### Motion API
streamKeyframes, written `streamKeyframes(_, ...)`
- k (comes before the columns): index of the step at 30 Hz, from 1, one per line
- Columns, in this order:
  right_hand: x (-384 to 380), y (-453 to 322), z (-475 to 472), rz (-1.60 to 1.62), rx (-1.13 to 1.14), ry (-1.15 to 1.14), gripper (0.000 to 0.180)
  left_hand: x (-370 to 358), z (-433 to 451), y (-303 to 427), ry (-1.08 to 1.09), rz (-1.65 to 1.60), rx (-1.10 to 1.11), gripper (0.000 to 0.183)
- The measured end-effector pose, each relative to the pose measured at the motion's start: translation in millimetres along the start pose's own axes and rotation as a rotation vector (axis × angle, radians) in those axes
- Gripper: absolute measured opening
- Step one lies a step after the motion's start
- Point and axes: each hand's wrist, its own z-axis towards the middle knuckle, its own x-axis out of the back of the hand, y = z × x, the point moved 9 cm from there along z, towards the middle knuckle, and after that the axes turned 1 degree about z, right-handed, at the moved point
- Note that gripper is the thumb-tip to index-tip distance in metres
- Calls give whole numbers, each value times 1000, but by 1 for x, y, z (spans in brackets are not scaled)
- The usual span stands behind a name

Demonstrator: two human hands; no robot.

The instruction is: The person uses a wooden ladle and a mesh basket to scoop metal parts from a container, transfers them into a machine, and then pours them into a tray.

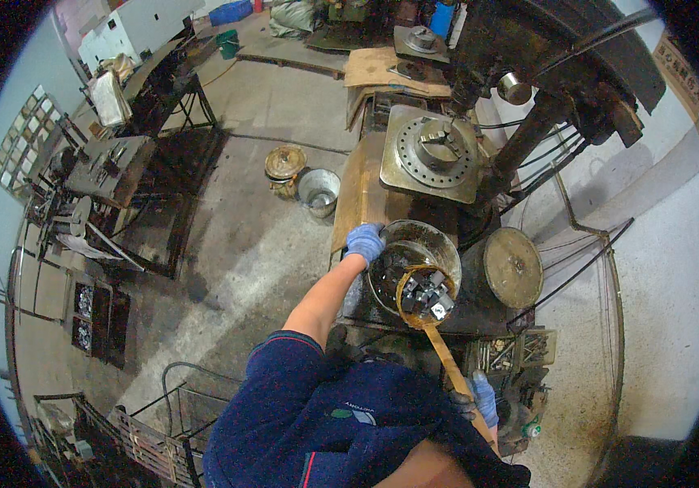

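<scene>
My left hand [366, 243], in a blue knit glove, grips the upper left rim of a round metal pot [454, 244]. Dark, wet-looking liquid lies inside the pot. A round strainer [407, 318] with a yellowish rim overlaps the pot's near side, and several shiny metal blocks [432, 291] sit in it. From the strainer a long flat wooden handle [444, 354] runs down beside my body. My right hand [480, 396], gloved too, is closed around that handle near its lower end; part of its fingers is hidden behind the wood.
Beyond the pot, a three-jaw chuck [441, 143] stands on a square machine plate [395, 168] below a dark machine head. A round lid [513, 268] is to the right, near tool bins [538, 344]. Buckets [319, 189] stand on the floor; a metal cart [154, 442] is lower left.
</scene>
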Motion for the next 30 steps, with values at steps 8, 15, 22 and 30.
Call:
streamKeyframes(8,-1,2,0,10,-22,13,51,1,0,0,12,-15,-13,23)
streamKeyframes(15,-2,2,1,10,-37,2,52,-4,3,-6,55,-19,-12,23)
streamKeyframes(22,-2,0,-1,6,-35,-9,53,-8,4,-6,47,-43,-23,23)
streamKeyframes(30,-1,1,-3,18,-44,-29,54,-1,2,-2,13,-22,-13,23)
